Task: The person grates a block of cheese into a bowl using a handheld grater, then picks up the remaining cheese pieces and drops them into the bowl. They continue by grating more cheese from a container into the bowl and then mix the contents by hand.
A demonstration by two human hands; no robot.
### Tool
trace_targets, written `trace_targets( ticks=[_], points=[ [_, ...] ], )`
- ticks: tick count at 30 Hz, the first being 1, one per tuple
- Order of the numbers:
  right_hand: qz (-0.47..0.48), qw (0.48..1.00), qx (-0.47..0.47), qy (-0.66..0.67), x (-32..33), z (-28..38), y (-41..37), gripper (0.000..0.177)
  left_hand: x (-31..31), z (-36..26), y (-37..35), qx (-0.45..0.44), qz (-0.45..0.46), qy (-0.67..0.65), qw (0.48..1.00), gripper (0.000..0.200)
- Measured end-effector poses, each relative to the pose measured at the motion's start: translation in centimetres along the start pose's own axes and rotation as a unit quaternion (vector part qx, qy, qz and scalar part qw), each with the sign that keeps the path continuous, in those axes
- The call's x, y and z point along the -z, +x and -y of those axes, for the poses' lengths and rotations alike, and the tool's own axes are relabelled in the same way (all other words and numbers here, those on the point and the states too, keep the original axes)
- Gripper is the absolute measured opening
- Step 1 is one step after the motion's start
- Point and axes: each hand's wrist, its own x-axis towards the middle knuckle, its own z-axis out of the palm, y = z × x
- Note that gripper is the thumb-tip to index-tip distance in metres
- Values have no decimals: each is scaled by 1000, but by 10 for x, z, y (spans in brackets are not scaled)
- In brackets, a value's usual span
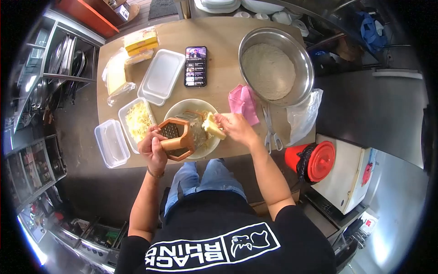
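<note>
My left hand (153, 150) is closed round the orange-brown handle of a box grater (172, 144). The grater lies tilted on its side over a pale bowl (193, 102), with its far end inside the rim. In my right hand (237, 129) is a pale yellow block of cheese (214, 128), held against or very close to the grater's side face; exact contact is hard to make out. Pale shreds lie in the bowl, partly hidden by the grater. Left of the bowl, a plastic tub (124, 119) holds grated cheese (139, 117).
Farther back are plastic lids (163, 73), a phone (195, 66), wrapped cheese (116, 75) and a yellow box (140, 41). On the right stand a steel bowl (308, 68) of flour (268, 68), a pink cloth (243, 102) and scissors (272, 132). An empty tub (112, 143) sits front left.
</note>
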Motion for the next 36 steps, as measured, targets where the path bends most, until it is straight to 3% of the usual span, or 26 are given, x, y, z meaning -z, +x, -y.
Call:
trace_targets(
  ticks=[2, 3, 4, 8, 12, 17, 21, 30, 36],
  points=[
    [11, 1000, -14, 24, -6, -14, 12, 21, -2, 0, -1, 3, -1, 1, 1000, 26],
    [-93, 984, 103, -109, -13, -15, 20, 18, -3, 0, 0, -1, 0, 5, 1000, 25],
    [-193, 927, 217, -237, -18, -16, 26, 16, -4, 0, 1, -6, 1, 8, 1000, 25],
    [-107, 887, 203, -401, -24, -19, 42, 17, -8, -2, 0, -6, -6, 9, 1000, 24],
    [-76, 895, 183, -399, -22, -19, 36, 20, -6, -1, 0, -8, 4, 18, 1000, 25],
    [-149, 894, 282, -314, -19, -29, 19, 22, -1, 5, -3, -8, 21, 32, 999, 33],
    [-93, 921, 245, -289, -29, -36, 12, 22, -8, 0, 0, -16, -14, 18, 1000, 27],
    [-185, 907, 259, -277, -42, -43, 16, 10, -12, 4, -3, -12, 5, 23, 1000, 27],
    [-230, 937, 214, -154, -39, -33, 11, 11, -17, 2, -3, -24, 2, 30, 999, 26]
  ],
)
